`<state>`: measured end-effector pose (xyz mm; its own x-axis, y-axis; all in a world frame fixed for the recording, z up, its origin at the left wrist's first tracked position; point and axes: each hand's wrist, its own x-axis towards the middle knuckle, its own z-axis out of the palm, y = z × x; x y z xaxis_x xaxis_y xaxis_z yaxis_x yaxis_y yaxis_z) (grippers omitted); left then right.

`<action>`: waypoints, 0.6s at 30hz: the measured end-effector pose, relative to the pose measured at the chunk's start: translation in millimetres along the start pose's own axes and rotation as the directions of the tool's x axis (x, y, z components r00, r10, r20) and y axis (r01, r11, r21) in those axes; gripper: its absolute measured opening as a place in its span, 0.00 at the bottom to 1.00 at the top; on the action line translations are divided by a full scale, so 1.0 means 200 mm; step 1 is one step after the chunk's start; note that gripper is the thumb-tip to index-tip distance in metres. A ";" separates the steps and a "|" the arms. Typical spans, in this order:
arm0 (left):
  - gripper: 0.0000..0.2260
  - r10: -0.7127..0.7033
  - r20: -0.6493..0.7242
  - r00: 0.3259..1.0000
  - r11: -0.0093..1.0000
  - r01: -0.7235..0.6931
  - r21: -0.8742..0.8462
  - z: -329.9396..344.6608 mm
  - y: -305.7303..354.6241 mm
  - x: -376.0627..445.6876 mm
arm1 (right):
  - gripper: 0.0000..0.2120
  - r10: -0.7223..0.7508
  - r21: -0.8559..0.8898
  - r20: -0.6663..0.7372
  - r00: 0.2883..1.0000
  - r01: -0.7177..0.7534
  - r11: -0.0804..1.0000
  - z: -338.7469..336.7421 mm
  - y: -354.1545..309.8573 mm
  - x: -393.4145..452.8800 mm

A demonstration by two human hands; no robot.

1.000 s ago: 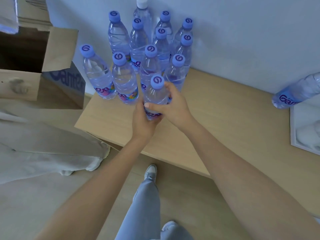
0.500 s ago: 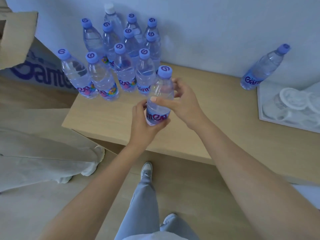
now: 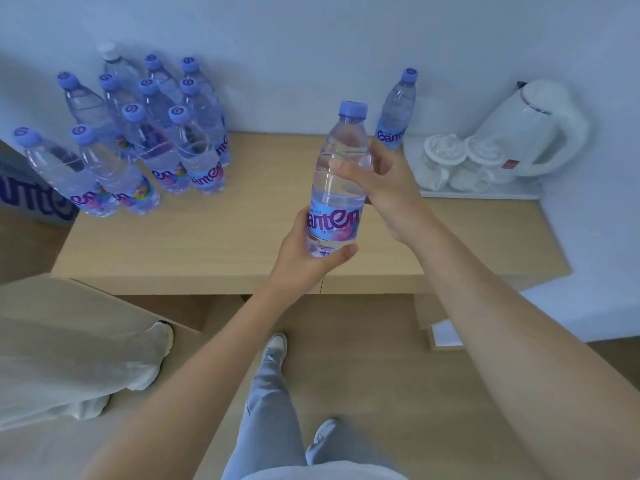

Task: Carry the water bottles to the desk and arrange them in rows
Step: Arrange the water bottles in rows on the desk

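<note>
1. Centre of the frame: a water bottle (image 3: 337, 181) with a blue cap is up off the desk (image 3: 242, 230), upright with a slight lean, held in both hands.
2. The left hand (image 3: 304, 258) cups the bottom of the bottle from below and from the left, fingers wrapped round under the label, thumb tip showing at the lower right of the base.
3. The right hand (image 3: 384, 188) grasps the clear middle of the bottle from the right side, thumb laid across the front and the fingers curled round behind.
4. Upper left of the frame: a cluster of bottles (image 3: 145, 133) stands packed close together on the desk's left end, against the wall, in rough rows; one at the very back wears a white cap, the rest blue.
5. Upper right of centre: a lone bottle (image 3: 396, 112) stands by the wall, just beside a white tray (image 3: 485, 195).
6. On that tray sit two lidded cups (image 3: 457, 161) and a white kettle (image 3: 533, 129).
7. Far left edge: part of a printed carton (image 3: 31, 199) shows beside the desk.
8. Bottom of the frame: the person's jeans (image 3: 270, 410) and light shoes stand on the wooden floor.
9. Lower left: pale fabric (image 3: 69, 355) lies draped.
</note>
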<state>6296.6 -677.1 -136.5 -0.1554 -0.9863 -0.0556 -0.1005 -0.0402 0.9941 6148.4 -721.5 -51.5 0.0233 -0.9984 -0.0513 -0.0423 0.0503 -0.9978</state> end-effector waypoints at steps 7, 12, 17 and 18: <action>0.34 0.046 -0.049 0.998 0.999 -0.044 0.029 0.20 0.11 -0.02 | 0.17 -0.012 0.051 -0.051 0.999 0.015 0.999 -0.19 -0.04 -0.09; 0.33 0.065 -0.123 0.990 0.996 -0.056 0.074 0.29 0.16 -0.03 | 0.15 0.008 0.085 -0.045 0.999 -0.004 0.996 -0.26 -0.06 -0.08; 0.34 0.057 -0.182 0.982 0.993 -0.036 0.115 0.35 0.19 -0.01 | 0.18 -0.018 0.075 0.000 1.000 0.018 0.997 -0.32 -0.06 -0.09; 0.34 0.057 -0.184 0.981 0.992 -0.034 0.124 0.35 0.19 0.00 | 0.18 -0.016 0.070 0.007 1.000 0.015 0.997 -0.33 -0.07 -0.09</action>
<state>6223.4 -666.8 -105.2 0.0227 -0.9996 0.0188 -0.2166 0.0134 0.9762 6083.2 -706.0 -34.5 0.0312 -0.9989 -0.0361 0.0278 0.0369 -0.9989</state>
